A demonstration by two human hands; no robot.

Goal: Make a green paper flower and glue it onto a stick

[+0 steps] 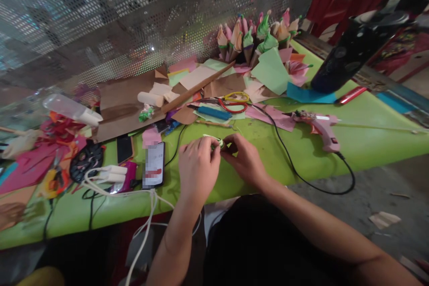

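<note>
My left hand (197, 167) and my right hand (244, 160) meet over the green table (368, 143) near its front edge. Both pinch a small green and white paper piece (216, 141) between their fingertips. The fingers of each hand are closed on it. A pink glue gun (320, 127) lies on the table to the right of my right hand, its black cord (295, 167) curving past my right wrist. A phone (154, 164) lies just left of my left hand.
Finished paper cones (254, 38) stand in a cluster at the back. Scissors (233, 103), a blue cutter (213, 113), brown card (127, 103) and coloured paper sheets cover the middle. White cables (110, 178) and a charger lie left. A perforated metal screen (134, 9) backs the table.
</note>
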